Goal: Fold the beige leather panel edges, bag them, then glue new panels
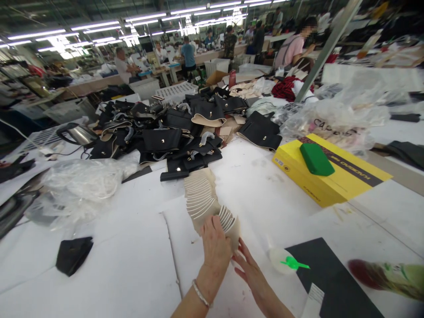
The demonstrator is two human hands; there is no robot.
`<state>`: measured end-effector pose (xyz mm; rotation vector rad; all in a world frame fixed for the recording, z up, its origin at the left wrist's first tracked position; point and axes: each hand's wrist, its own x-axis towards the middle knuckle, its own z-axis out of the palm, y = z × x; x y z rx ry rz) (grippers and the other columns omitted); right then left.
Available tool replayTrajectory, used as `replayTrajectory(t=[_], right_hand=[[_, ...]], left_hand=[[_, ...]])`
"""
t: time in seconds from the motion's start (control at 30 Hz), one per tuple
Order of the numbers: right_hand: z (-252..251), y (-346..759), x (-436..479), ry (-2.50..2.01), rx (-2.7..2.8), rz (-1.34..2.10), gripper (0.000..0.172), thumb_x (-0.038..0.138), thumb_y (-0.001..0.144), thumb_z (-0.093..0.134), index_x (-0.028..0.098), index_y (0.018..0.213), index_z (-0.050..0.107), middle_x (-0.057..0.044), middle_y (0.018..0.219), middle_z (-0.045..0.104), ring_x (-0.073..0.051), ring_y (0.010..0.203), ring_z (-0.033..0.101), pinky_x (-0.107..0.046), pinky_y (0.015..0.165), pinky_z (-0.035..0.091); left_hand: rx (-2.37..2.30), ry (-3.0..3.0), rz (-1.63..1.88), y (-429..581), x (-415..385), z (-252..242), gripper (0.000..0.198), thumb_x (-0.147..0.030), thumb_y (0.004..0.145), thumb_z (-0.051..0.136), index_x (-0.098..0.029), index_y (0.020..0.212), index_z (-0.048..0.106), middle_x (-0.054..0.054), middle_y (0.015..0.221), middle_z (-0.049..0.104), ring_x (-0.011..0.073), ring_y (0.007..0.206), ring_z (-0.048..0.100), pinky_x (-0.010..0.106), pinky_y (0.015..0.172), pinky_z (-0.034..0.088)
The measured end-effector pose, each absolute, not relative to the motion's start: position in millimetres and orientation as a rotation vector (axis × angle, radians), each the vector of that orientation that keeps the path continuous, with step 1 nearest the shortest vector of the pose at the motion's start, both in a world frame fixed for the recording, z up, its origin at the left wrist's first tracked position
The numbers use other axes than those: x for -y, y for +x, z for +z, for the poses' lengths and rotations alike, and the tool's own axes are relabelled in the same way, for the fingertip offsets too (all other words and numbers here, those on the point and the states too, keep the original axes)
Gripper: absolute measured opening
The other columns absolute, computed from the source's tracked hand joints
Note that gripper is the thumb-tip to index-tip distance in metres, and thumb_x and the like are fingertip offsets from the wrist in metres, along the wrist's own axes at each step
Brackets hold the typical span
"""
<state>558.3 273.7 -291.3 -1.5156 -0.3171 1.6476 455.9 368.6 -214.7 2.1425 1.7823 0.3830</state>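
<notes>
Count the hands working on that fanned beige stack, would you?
2. The left hand, wearing a bracelet, grips the near end of the fanned beige stack; the right hand lies open just right of it, fingers toward the stack.

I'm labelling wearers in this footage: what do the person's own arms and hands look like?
Both forearms are bare, with no sleeves or gloves in view. The left hand has a thin silvery bracelet at the wrist; the right hand wears nothing visible.
</notes>
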Motion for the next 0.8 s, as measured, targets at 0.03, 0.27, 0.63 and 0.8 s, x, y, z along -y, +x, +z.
replayTrajectory(t=[0.03, 0.27, 0.63, 0.8], right_hand=[[-291.9, 558.4, -274.1, -1.515, 0.312, 1.649, 0.094, 0.069, 0.07, 0.066, 0.036, 0.149, 0.027, -0.006, 0.154, 0.03, -0.029, 0.129, 0.046, -0.039, 0.097, 0.041], [-294.6, 556.6, -278.8, -1.55, 0.314, 1.653, 0.111, 0.078, 0.06, 0.067, 0.031, 0.151, 0.025, -0.008, 0.155, 0.027, -0.03, 0.128, 0.046, -0.038, 0.093, 0.043], [-293.2, 550.2, -281.0, -1.586, 0.265, 1.568, 0.106, 0.079, 0.055, 0.068, 0.036, 0.146, 0.033, -0.006, 0.151, 0.035, -0.03, 0.124, 0.049, -0.04, 0.092, 0.044], [-294.5, 545.4, -281.4, -1.605, 0.24, 1.528, 0.11, 0.081, 0.051, 0.068, 0.036, 0.145, 0.034, -0.006, 0.151, 0.036, -0.032, 0.128, 0.044, -0.041, 0.09, 0.044]], left_hand=[[-1.798, 2.129, 0.363, 455.8, -371.5, -214.5, 0.07, -0.006, 0.064, 0.068, -0.005, 0.129, 0.04, 0.017, 0.121, 0.049, 0.0315, 0.116, 0.045, 0.046, 0.101, 0.036], [-1.929, 2.087, 0.194, 450.9, -395.1, -218.7, 0.098, -0.019, 0.056, 0.081, -0.001, 0.138, 0.03, 0.017, 0.123, 0.046, 0.0334, 0.118, 0.042, 0.043, 0.107, 0.031], [-1.893, 2.065, 0.155, 458.7, -376.4, -193.8, 0.05, -0.012, 0.062, 0.071, -0.011, 0.108, 0.05, 0.015, 0.111, 0.057, 0.032, 0.11, 0.052, 0.044, 0.097, 0.037], [-1.687, 2.103, -0.026, 466.0, -369.7, -191.4, 0.071, -0.017, 0.07, 0.062, -0.006, 0.136, 0.038, 0.018, 0.109, 0.064, 0.0333, 0.104, 0.059, 0.046, 0.094, 0.04]])
